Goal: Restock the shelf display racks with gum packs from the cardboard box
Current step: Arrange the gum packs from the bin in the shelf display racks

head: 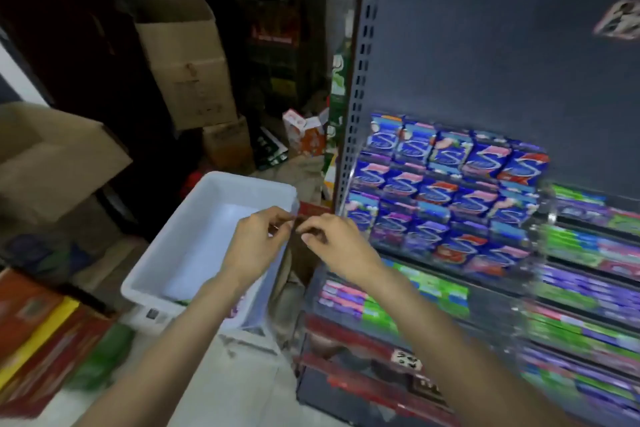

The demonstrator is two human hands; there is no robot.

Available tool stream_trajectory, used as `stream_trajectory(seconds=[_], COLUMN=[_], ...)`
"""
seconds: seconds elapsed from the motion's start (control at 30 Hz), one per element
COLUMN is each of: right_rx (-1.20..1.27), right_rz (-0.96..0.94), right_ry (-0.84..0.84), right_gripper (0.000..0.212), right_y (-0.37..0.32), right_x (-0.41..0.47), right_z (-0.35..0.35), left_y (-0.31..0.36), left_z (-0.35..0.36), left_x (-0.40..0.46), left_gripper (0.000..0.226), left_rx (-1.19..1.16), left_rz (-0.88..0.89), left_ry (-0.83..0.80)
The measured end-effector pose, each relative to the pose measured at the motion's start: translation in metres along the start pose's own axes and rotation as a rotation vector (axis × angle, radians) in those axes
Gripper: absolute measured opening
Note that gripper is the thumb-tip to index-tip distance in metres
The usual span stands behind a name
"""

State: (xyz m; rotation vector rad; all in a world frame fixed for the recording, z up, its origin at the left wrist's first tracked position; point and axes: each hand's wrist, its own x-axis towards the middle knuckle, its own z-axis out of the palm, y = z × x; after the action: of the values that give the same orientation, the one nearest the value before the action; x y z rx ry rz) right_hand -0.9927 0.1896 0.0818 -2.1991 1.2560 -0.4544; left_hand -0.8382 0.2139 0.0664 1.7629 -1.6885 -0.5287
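Both hands meet over the near corner of the white tub; left hand and right hand with fingers curled narrow, pinching something small and dark between them; too blurred to name. Gum packs stand tiered in the display rack, right of and beyond the right fingers. Cardboard box well beyond the left fingers. Judgement: packs light, stiff, glossy wrap likely slippery; take by long edges, thumb opposite fingers.
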Motion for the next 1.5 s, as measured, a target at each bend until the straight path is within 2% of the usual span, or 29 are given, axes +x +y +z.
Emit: stream_trajectory(seconds=[0.17, 0.33, 0.5, 0.67, 0.83, 1.03, 1.27, 1.5], right_rx=[0.043, 0.058, 0.257, 0.448, 0.577, 0.669, 0.73, 0.764], right_rz=[0.211, 0.507, 0.67, 0.736, 0.738, 0.788, 0.782, 0.769], right_ry=[-0.172, -0.183, -0.199, -0.165, -0.115, -0.081, -0.103, -0.113], right_gripper=[0.029, 0.05, 0.071, 0.077, 0.07, 0.075, 0.073, 0.074], right_y=[-0.021, -0.01, 0.006, 0.024, 0.029, 0.035, 0.04, 0.037], right_x=[0.046, 0.073, 0.083, 0.084, 0.084, 0.084, 0.083, 0.083], right_z=[0.084, 0.148, 0.176, 0.193, 0.197, 0.206, 0.204, 0.201], left_y=[-0.102, -0.18, -0.228, -0.252, -0.256, -0.255, -0.249, -0.241], left_z=[-0.026, -0.019, 0.01, 0.038, 0.064, 0.078, 0.083, 0.076], left_x=[0.01, 0.017, 0.024, 0.025, 0.026, 0.024, 0.029, 0.032], left_gripper=[0.015, 0.017, 0.034, 0.044, 0.046, 0.047, 0.024, 0.015], left_rx=[0.021, 0.014, 0.042, 0.075, 0.125, 0.233, 0.037, -0.095], left_rz=[-0.114, -0.258, -0.366, -0.322, -0.198, -0.035, -0.077, -0.094], left_ry=[-0.183, -0.346, -0.543, -0.715, -0.844, -0.856, -0.732, -0.749])
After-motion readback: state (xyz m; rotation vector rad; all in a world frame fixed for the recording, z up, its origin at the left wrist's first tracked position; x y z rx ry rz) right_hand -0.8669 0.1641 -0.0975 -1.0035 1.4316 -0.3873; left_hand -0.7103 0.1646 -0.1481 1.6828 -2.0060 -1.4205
